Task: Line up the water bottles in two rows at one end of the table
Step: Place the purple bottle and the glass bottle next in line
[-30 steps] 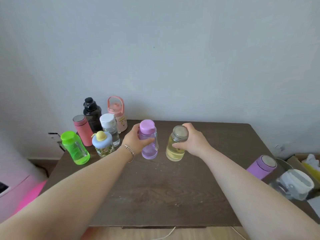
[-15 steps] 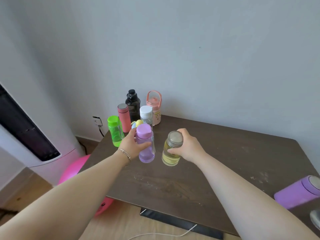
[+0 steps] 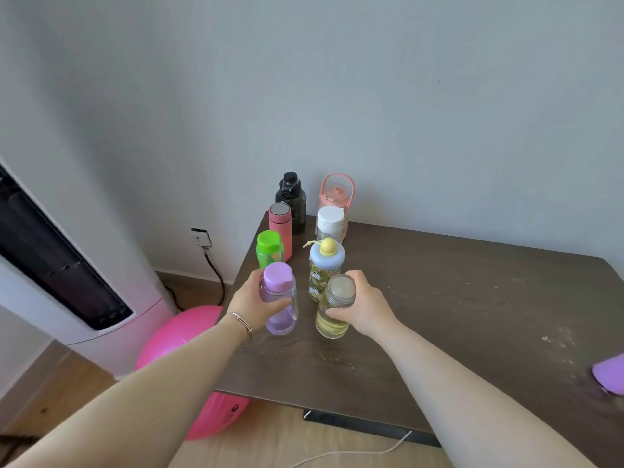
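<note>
- Water bottles stand in two rows at the far-left end of the table (image 3: pixel 472 298): green bottle (image 3: pixel 269 248), pink flask (image 3: pixel 280 228) and black bottle (image 3: pixel 291 201) on the left; yellow-knob bottle (image 3: pixel 326 268), white-capped bottle (image 3: pixel 330 224) and handled pink bottle (image 3: pixel 336 194) on the right.
- The left hand (image 3: pixel 251 300) is wrapped round the lilac bottle (image 3: pixel 279 298), at the near end of the left row.
- The right hand (image 3: pixel 366 307) clasps the yellow-tinted bottle (image 3: pixel 334 307), just near of the yellow-knob bottle.
- Both look like light, stiff clear plastic, probably smooth; holding mid-body below the cap seems secure. The yellow one appears part-filled, so likely heavier.
- Compared with a second ago, both bottles have travelled from mid-table leftward to the rows' near ends, and the view has swung left; the purple flask (image 3: pixel 609 376) lying at the right now shows only partly.
</note>
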